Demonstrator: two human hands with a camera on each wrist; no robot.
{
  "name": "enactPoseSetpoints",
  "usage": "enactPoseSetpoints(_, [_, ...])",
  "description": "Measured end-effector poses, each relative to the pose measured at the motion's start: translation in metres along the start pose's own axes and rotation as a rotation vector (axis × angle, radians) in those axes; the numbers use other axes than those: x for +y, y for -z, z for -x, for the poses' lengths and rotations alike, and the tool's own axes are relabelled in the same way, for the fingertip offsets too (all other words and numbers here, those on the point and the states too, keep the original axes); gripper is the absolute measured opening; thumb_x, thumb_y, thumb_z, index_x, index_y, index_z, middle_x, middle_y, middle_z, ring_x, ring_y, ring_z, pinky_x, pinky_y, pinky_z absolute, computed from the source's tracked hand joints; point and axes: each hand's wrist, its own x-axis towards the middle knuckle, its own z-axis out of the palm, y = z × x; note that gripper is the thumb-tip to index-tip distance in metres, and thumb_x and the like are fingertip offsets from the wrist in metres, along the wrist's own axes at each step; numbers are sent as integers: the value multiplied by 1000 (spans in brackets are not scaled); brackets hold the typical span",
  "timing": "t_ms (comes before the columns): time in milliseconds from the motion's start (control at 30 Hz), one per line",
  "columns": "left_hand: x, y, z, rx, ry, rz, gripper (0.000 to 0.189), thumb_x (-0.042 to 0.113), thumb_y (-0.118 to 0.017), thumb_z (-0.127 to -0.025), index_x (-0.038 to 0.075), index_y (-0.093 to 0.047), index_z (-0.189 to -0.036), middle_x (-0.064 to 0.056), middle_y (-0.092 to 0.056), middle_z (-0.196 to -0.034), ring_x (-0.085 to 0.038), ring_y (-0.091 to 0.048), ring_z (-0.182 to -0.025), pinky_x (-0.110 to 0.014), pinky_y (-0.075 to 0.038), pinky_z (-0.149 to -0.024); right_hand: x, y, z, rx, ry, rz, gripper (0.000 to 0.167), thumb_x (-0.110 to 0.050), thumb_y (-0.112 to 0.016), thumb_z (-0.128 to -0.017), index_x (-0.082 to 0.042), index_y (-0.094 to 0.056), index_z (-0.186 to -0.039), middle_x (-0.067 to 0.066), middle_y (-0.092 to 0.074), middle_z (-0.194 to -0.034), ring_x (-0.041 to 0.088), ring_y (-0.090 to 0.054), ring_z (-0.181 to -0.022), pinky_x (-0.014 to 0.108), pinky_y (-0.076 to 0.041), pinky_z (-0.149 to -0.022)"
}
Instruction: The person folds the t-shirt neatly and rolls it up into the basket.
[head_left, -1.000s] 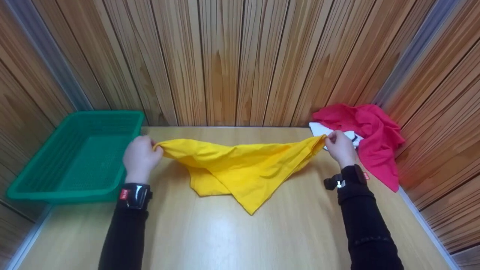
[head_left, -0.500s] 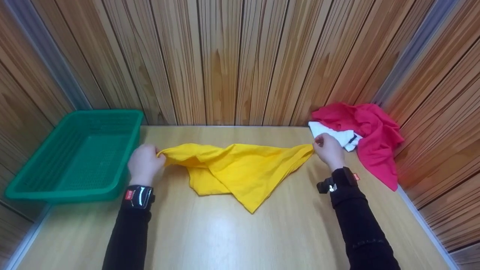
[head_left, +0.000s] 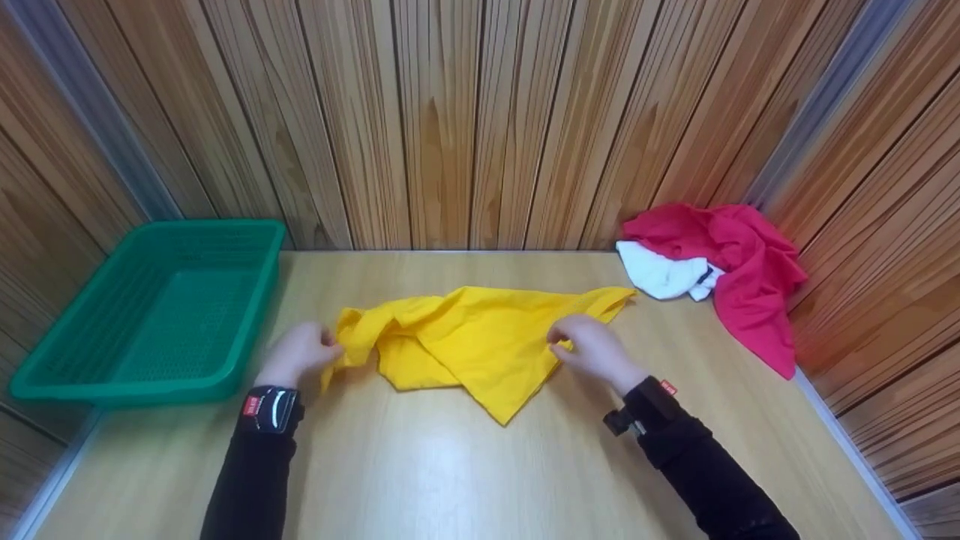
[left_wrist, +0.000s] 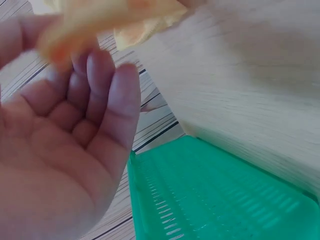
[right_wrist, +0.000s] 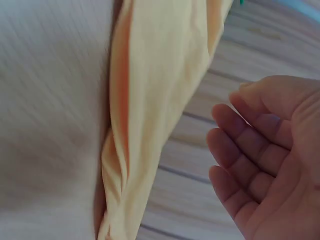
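Yellow cloth [head_left: 469, 322], head view: on table [head_left: 442, 480], by left hand [head_left: 295, 354] and right hand [head_left: 592, 350] fingers. Left wrist: blurred at fingertips, can't tell if pinched. Right wrist: fingers empty, cloth just beside; table likely bears it.

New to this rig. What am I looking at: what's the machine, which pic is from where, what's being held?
No machine here: these are a person's two bare hands in dark sleeves. The wide picture comes from a camera on the head, looking forward and down. The two close-ups come from cameras on the left and right wrists.

On the table, a yellow cloth lies bunched in the middle. A green basket is on the left; a red cloth and a white cloth lie together at the far right.

The left hand appears to pinch the yellow cloth's left end, though the close-up is blurred. The right hand holds nothing.
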Motion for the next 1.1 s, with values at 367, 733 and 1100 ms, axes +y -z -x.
enactPoseSetpoints(367, [-25, -24, 12, 79, -221, -195, 35, 20, -76, -85, 2, -66, -113, -10, -64, -96, -24, -56, -79, -43, -50, -74, -38, -32, 23, -138, 198, 155, 17, -23, -76, -87, -17, -71, -102, -3, -66, -95, 18, -57, -93, 39, -48, -86])
enactPoseSetpoints(733, [-55, -40, 11, 127, -433, -358, 55, 17, -88, -72, 2, -66, -121, -16, -65, -117, -35, -55, -109, -55, -43, -96, -57, -62, 35, -60, 460, 263, 20, -23, -78, -81, -17, -67, -97, -2, -57, -90, 20, -54, -87, 37, -46, -78])
enactPoseSetpoints(1100, [-52, -45, -2, 119, -350, -266, 24, 3, -80, -77, 3, -75, -101, -11, -67, -98, -32, -58, -94, -54, -45, -92, -62, -71, 24, -77, 445, 283, 10, -12, -75, -82, -14, -66, -87, -2, -57, -83, 19, -54, -81, 34, -47, -75])
